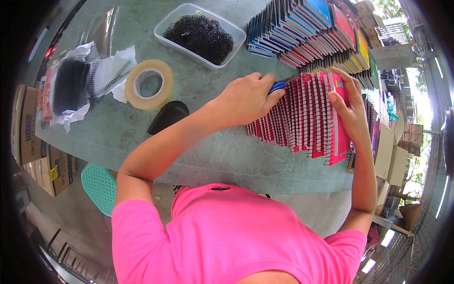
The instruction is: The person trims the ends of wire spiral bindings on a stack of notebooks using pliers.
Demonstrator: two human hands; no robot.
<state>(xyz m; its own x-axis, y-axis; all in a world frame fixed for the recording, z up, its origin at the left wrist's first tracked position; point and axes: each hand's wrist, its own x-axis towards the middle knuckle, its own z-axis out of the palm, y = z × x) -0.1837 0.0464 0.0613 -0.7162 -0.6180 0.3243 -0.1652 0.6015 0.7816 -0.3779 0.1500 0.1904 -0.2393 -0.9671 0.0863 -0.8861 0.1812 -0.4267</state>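
Note:
A row of pink spiral-bound notebooks (pixel 302 116) stands on the green table, coil spines toward me and fanned to the left. At the far ends of the coils, my left hand (pixel 248 100) is closed around blue-handled pliers (pixel 280 85). Their dark tip lies near the far edge of the row, and part of the tool is hidden by the fingers. My right hand (pixel 349 105) grips the row's right end, its thumb and fingers on the pink cover of the outermost notebook.
Behind stand rows of blue (pixel 288 28), red and yellow notebooks. A clear plastic tub (pixel 163 20) holds black coils. Leftward lie a tape roll (pixel 165 92), a black rounded object (pixel 170 116) and wrapped black coils (pixel 71 85). Cardboard boxes (pixel 392 151) flank the table, with a green stool (pixel 99 187) below.

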